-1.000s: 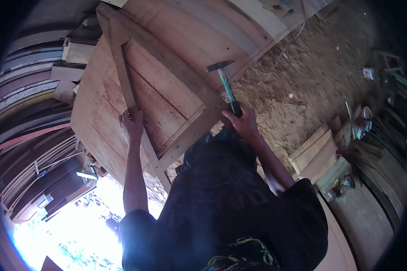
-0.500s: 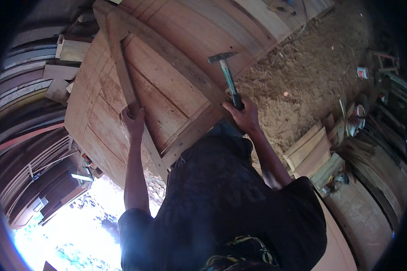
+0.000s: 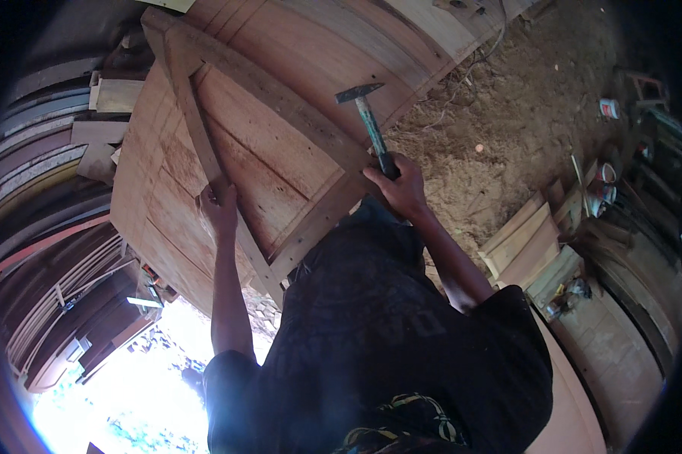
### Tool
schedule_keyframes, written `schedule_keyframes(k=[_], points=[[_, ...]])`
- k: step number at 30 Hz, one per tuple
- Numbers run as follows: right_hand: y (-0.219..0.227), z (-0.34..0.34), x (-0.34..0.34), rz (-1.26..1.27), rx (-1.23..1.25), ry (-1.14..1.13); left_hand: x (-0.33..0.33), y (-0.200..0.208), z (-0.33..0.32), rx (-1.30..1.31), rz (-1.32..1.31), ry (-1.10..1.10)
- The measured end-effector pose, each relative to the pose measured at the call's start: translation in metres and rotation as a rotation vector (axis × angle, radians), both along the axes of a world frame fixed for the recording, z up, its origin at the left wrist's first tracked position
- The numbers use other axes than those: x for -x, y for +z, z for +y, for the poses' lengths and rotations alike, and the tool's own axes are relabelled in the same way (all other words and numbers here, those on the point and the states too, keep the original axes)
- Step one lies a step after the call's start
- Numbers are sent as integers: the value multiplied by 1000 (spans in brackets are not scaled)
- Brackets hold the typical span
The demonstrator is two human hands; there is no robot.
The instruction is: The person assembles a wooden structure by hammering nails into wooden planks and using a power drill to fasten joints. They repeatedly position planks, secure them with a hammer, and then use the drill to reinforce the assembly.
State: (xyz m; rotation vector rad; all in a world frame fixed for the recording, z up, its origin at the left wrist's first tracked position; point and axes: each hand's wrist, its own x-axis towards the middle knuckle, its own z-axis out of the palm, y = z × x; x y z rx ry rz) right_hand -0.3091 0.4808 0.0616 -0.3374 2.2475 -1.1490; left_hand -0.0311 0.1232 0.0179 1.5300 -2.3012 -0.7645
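Observation:
My right hand (image 3: 403, 188) is wrapped round the dark grip of a hammer (image 3: 369, 121). The hammer's head is raised, over reddish-brown wooden boards, and touches nothing that I can see. A narrow wooden strip (image 3: 198, 138) runs slanting across a triangular wooden frame, and my left hand (image 3: 220, 210) is closed round its lower part. The frame's thick beam (image 3: 273, 97) goes from the upper left toward my right hand. Inside the frame lies a dusty wood panel (image 3: 269, 163) with dark lines. A shorter crosspiece (image 3: 318, 228) closes the frame close to my body.
Stacked boards (image 3: 46, 144) line the left side. Sandy ground (image 3: 492, 144) stretches to the right, with a small white container (image 3: 608, 109). Wood offcuts (image 3: 518, 238) and long planks lie at the lower right. Glaring light (image 3: 144, 386) fills the lower left.
The hammer and my right hand have shifted slightly left in the picture. My left hand keeps its hold on the strip. The whole view has turned a little.

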Motion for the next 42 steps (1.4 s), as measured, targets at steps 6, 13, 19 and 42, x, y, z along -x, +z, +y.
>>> schedule_keyframes(k=[6, 13, 19, 42], points=[[-8, 2, -8, 49, 116, -94, 12, 15, 6, 108, -33, -114], [10, -3, -3, 16, 66, -45, 17, 1, -3, 29, 46, -56], [19, 3, 0, 105, 16, -45, 12, 2, -17, -17, 26, -102], [-1, 40, -18, -59, 158, -207, 20, 4, -21, -57, -53, -136]])
